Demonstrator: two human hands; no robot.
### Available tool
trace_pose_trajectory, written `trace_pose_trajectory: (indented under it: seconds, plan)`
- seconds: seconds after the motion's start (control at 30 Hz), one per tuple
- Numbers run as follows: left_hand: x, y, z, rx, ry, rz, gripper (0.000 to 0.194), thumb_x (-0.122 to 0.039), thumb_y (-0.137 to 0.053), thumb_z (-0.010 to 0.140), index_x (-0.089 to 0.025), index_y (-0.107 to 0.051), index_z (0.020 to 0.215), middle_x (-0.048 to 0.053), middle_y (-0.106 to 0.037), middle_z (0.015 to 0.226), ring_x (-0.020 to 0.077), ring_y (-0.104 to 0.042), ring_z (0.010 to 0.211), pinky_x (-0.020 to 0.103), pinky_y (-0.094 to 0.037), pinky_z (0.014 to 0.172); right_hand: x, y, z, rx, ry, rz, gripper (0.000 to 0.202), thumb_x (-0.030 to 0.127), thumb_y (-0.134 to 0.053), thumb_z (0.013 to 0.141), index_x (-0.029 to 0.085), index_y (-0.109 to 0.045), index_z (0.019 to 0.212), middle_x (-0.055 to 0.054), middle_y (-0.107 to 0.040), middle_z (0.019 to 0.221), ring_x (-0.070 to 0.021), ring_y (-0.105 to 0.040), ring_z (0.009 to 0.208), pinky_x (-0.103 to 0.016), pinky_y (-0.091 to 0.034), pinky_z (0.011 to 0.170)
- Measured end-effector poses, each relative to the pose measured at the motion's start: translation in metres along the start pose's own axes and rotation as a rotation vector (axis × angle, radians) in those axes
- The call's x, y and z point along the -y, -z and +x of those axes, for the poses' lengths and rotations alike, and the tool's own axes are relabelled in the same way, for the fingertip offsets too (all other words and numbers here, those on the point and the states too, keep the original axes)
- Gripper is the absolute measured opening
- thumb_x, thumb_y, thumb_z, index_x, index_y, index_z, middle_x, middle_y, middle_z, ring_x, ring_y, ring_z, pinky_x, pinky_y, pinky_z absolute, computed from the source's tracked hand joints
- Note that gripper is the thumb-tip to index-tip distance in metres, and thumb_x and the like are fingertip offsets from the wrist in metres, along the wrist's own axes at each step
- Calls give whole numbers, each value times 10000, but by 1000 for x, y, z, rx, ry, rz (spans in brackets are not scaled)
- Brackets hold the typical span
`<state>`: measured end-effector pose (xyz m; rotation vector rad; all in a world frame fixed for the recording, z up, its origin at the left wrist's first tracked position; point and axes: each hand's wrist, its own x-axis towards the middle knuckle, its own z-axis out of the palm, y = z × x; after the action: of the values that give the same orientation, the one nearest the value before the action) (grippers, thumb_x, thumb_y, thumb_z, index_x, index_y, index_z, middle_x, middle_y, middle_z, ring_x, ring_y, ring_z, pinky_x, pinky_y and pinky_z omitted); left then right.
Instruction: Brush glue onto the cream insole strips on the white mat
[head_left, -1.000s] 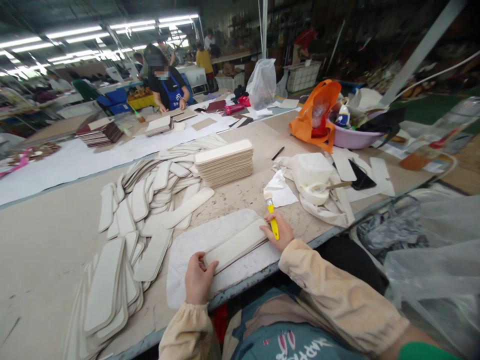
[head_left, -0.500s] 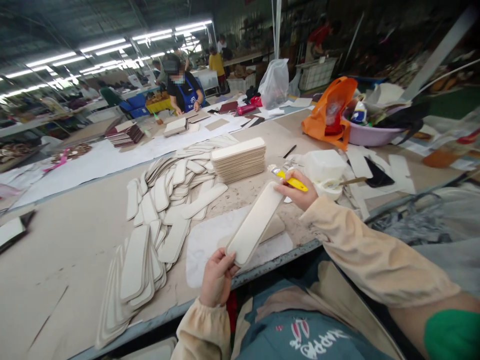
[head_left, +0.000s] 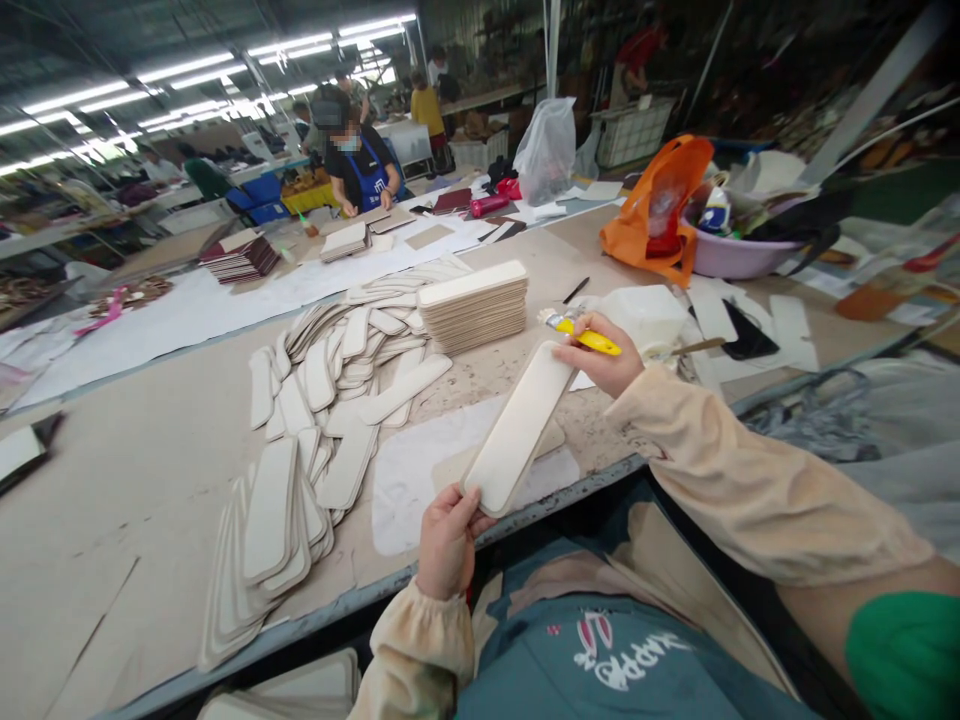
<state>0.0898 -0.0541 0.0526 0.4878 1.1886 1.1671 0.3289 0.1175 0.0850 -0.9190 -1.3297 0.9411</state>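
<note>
A long cream panel with rounded corners (head_left: 519, 428) is held slanted above the table's front edge. My left hand (head_left: 447, 540) is closed on its near end, thumb on top. At the far end, my right hand (head_left: 609, 362) pinches the panel and also grips a paintbrush with a yellow handle (head_left: 597, 342), its bristles pointing away to the left. Beneath the panel lies a white sheet (head_left: 397, 460) with another similar piece (head_left: 448, 472) on it, partly hidden. Left of the sheet spread many loose panels (head_left: 268, 510); behind it stands a neat stack of them (head_left: 474, 312).
A white plastic tub (head_left: 646, 312) and a flat stick (head_left: 697, 346) are beyond my right hand. Farther right are an orange bag (head_left: 652, 245) and a lilac basin (head_left: 739, 258). Across the table a person in a blue apron (head_left: 373, 190) works. More panels (head_left: 315, 685) lie below the table edge.
Both hands and the panel have shifted slightly up and to the right in the view. The brush stays in my right hand, and the camera has tilted a little.
</note>
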Motion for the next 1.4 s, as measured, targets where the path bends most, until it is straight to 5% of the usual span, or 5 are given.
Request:
trace_pose_trajectory:
  seconds: [0.23,0.6,0.83,1.03,1.4]
  plan:
    - [6,4,-4,40,4,91,299,-375,-711,689,-155,-660,886,27,-689,813,137,-636,720,223,-507,624,3,3,-4,0,-7,-39,369,373,-749,644,234,-447,805,60,-544,717,-114,-505,606,-245,-406,574]
    - [-19,-34,12,479,203,187,486,-500,-717,657,-107,-672,940,129,-697,739,219,-660,618,290,-506,548,44,-20,-2,130,-114,213,447,349,-789,600,230,-401,789,83,-503,661,-90,-461,561,-206,-354,516]
    - [-12,-53,25,346,86,184,419,-471,-677,720,-125,-662,956,94,-705,725,189,-652,595,253,-493,502,33,-40,-37,84,-219,301,574,300,-789,590,272,-294,879,83,-482,790,-93,-489,540,-212,-393,476]
    - [-11,-60,32,278,53,169,391,-463,-665,731,-141,-657,952,71,-699,718,179,-645,588,243,-486,482,8,-62,-76,25,-174,210,537,293,-758,658,266,-285,909,92,-364,676,-87,-369,525,-192,-299,450]
    - [4,-50,34,364,79,354,380,-509,-622,751,-134,-636,817,48,-666,639,135,-577,487,222,-433,451,12,-34,-27,-103,-72,236,478,316,-734,682,260,-297,866,98,-432,651,-95,-388,517,-209,-316,484]
